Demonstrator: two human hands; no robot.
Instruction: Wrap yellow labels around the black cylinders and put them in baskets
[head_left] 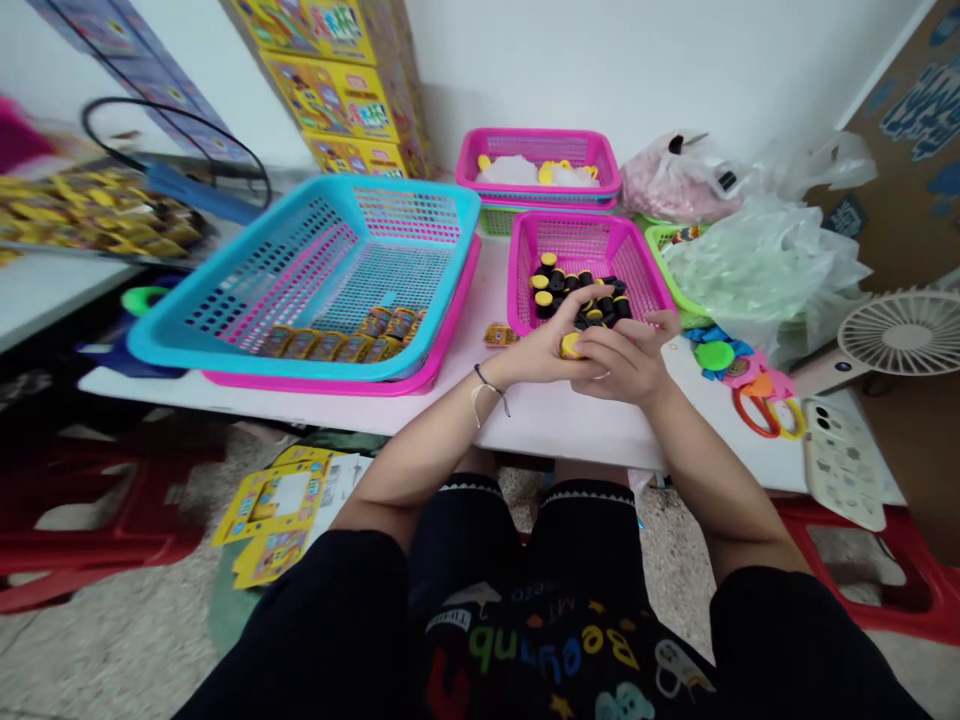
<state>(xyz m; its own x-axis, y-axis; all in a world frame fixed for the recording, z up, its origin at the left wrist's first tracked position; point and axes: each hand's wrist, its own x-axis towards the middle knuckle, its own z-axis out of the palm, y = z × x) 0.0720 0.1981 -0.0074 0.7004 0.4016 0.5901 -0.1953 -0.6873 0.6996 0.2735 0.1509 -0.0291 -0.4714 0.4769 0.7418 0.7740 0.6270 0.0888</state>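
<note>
My left hand (551, 350) and my right hand (626, 360) meet over the front edge of a pink basket (652, 270). Between them they hold a small piece with a yellow cap (571, 346); the rest of it is hidden by the fingers. Inside the pink basket lie several black pieces with yellow caps (544, 298). A small yellow-brown packet (499, 335) rests on the white table (495, 270), left of my hands. Farther left, a blue basket (300, 370) stands on a pink one and contains several similar packets (328, 346).
Behind is another pink basket (540, 200) with white and yellow pieces. Plastic bags (772, 260), a fan (900, 335), scissors (757, 412) and a phone (844, 465) are at the right. Yellow boxes (337, 95) are stacked by the wall. Red stools (105, 540) stand below.
</note>
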